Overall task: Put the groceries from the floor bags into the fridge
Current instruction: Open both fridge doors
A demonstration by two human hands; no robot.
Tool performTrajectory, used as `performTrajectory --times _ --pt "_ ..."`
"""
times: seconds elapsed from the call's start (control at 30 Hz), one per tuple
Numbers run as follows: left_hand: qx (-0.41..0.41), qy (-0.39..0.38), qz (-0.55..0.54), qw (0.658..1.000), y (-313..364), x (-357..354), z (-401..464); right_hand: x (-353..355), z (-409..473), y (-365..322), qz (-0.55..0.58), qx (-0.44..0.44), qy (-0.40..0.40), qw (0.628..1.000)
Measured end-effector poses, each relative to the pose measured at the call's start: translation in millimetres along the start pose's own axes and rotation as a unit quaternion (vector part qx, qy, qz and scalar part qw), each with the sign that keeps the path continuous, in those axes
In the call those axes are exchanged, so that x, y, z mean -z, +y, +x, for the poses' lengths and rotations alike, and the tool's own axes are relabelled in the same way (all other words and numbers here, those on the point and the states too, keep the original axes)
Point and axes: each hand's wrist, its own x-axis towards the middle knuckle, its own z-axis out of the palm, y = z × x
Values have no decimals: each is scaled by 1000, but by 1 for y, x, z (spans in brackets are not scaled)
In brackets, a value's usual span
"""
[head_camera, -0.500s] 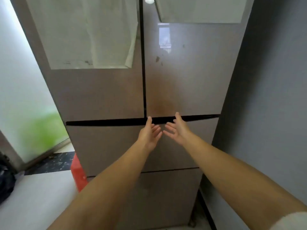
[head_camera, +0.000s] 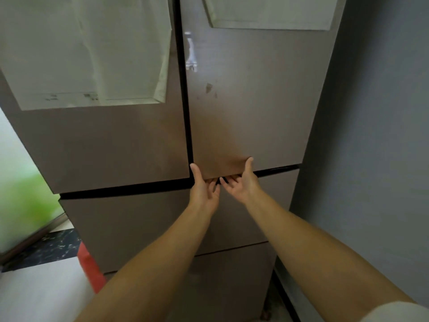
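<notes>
A tall brown fridge fills the view, with the upper left door [head_camera: 104, 140] and the upper right door [head_camera: 250, 112] side by side. Below them come a drawer front [head_camera: 130, 224] and a lower one [head_camera: 227, 280]. My left hand [head_camera: 204, 189] and my right hand [head_camera: 243, 184] meet, palms up, at the right door's bottom left corner. Their fingers curl under that door's lower edge. The right thumb lies on the door's face and the left thumb points up along the seam. That corner stands slightly out over the dark gap. No grocery bag is clearly in view.
A grey wall [head_camera: 371, 159] runs close along the fridge's right side. A red object [head_camera: 89, 268] sticks out on the floor by the fridge's lower left corner. Pale film sheets [head_camera: 92, 54] cover the tops of both doors. A dark speckled floor strip [head_camera: 51, 249] lies at left.
Both hands rose from in front of the drawer to the right door's lower edge and hooked their fingers under it. The view moved closer to the fridge.
</notes>
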Motion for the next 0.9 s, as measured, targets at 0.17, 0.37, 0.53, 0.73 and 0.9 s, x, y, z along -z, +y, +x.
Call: performTrajectory --times 0.17,0.37,0.53,0.73,0.9 --pt "10 -65 91 994 -26 16 -51 25 -27 -4 -56 16 10 998" --pt "-46 -28 207 977 -24 17 -92 68 -94 -35 -136 40 12 990" --pt "-206 -138 345 905 -18 -58 -134 103 -147 -56 -389 239 71 887" --pt "-283 -230 455 812 -50 -117 -152 121 -211 -101 -480 540 66 688" --pt "-307 -298 560 710 -95 -168 -147 163 -201 -135 -624 557 124 534"
